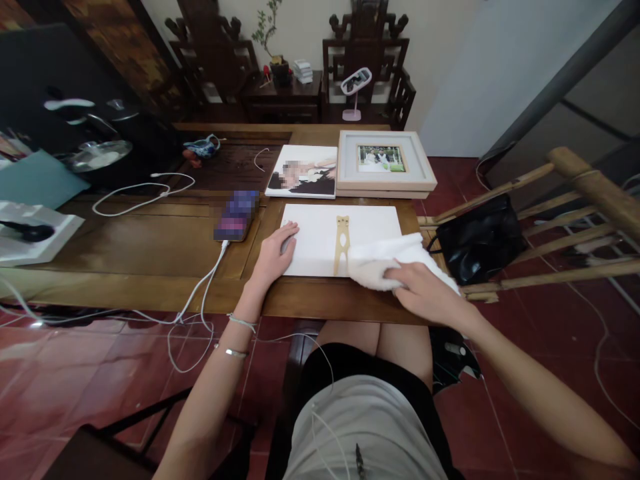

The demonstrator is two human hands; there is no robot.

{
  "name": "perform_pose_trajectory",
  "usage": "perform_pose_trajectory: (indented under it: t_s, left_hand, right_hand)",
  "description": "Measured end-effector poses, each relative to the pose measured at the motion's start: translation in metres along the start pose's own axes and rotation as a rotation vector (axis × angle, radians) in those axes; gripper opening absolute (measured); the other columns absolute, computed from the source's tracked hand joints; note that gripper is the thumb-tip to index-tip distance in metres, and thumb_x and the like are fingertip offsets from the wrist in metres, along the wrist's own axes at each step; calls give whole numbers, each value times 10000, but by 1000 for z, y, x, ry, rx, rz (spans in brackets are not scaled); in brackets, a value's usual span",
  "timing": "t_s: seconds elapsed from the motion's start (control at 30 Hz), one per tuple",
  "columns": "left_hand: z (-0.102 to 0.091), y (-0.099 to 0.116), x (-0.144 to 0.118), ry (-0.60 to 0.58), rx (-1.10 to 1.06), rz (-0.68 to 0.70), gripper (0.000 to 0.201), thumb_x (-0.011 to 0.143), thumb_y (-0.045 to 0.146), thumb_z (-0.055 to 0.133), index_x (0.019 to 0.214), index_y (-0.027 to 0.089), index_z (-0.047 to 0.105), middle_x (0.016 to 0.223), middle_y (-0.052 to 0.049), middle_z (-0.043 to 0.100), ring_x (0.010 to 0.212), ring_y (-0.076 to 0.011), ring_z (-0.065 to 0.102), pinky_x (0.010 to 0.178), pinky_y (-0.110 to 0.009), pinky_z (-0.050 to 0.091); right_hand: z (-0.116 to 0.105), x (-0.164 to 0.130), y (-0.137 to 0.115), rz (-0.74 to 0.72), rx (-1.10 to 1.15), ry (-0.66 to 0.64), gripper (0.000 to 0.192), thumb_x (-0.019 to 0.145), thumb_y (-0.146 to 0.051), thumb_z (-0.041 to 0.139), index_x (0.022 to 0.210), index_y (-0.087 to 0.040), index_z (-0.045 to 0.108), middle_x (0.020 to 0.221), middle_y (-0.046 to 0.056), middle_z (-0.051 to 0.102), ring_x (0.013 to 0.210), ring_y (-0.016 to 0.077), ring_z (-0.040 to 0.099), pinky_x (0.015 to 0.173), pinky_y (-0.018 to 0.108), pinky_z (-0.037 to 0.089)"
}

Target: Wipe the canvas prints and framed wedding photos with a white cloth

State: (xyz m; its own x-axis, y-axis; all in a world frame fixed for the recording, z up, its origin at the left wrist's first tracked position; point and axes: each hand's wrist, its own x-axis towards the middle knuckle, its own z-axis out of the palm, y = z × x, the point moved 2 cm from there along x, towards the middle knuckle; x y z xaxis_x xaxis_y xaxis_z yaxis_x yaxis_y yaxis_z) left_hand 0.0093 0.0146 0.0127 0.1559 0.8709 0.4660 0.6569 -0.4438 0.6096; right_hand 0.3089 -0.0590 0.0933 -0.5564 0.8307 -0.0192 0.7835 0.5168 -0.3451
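Note:
A white panel [320, 233] with a tan clip-shaped stand [341, 245] on it lies face down near the front edge of the wooden table [150, 247]. My left hand [273, 257] rests flat on the panel's left edge and holds it down. My right hand [425, 290] presses a white cloth [380, 260] onto the panel's right front corner. Behind the panel lie a photo canvas [303, 172] and a framed photo [383, 161] stacked on another frame.
A phone [236, 215] with a white charging cable [200, 293] lies left of the panel. A black bag [477, 243] sits on a wooden chair at the right. Kettle, tray and loose cable occupy the table's left. Dark carved chairs stand at the back.

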Motion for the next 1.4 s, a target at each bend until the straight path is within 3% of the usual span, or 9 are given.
perform_pose_trajectory:
  t_s: [0.23,0.4,0.53,0.67,0.8,0.93,1.1,1.2,1.4]
  left_hand:
    - [0,0,1,-1,-5,-1,306,901,244,490,1121,141,676,1249,-126,656,1231,-260,573,1099,-452,412]
    - [-1,2,1,-6,-2,-13,322,897,233,491,1142,128,671,1267,-127,644,1242,-251,563,1110,-425,404]
    - [0,1,0,-23,2,-31,346,889,222,494,1170,112,661,1306,-135,613,1258,-252,547,1119,-420,395]
    - [0,1,0,-40,20,-27,353,890,229,479,1177,125,658,1318,-120,605,1274,-243,532,1121,-438,389]
    - [0,3,0,-42,27,-27,348,893,232,471,1170,138,660,1314,-109,611,1277,-241,530,1122,-446,389]
    - [0,4,0,-36,19,-27,346,894,236,470,1170,146,658,1312,-105,615,1277,-246,530,1121,-455,388]
    - [0,4,0,-40,17,-31,341,889,224,475,1168,149,656,1313,-105,615,1274,-245,534,1121,-457,388]
    - [0,3,0,-39,19,-30,339,887,225,479,1164,148,657,1310,-107,616,1270,-249,537,1119,-459,391]
    - [1,2,0,-34,15,-22,341,890,217,476,1168,130,653,1313,-124,612,1278,-245,530,1122,-458,387]
  right_hand:
    - [-22,94,40,-11,106,50,312,673,-89,397,808,-153,671,898,91,708,814,233,601,742,296,394]
    - [-9,136,35,-18,71,158,426,711,-40,376,995,-139,677,1085,109,701,958,261,615,824,322,418]
    - [17,124,13,-70,-74,134,460,747,-20,389,1100,-120,667,1214,151,650,1239,307,503,1025,445,348]
    - [35,77,-13,-93,-122,73,432,752,-16,429,1094,-115,675,1403,163,513,1385,326,340,1123,551,237]
    - [35,28,-40,-184,-83,-10,417,739,-14,412,1021,-124,700,1412,160,508,1373,355,357,1097,610,279]
    - [25,5,-52,-227,-42,-63,421,727,-34,417,1022,-132,700,1345,169,569,1317,333,446,1077,564,341]
    - [12,30,-27,-123,-8,-62,442,725,-65,404,1017,-214,701,1128,78,697,1047,257,625,948,416,452]
    - [3,63,0,-16,11,5,428,712,-83,400,997,-196,698,978,73,724,923,249,633,820,342,459]
    - [-19,126,28,86,25,119,347,705,-101,395,880,-148,691,989,105,718,880,263,610,714,303,393]
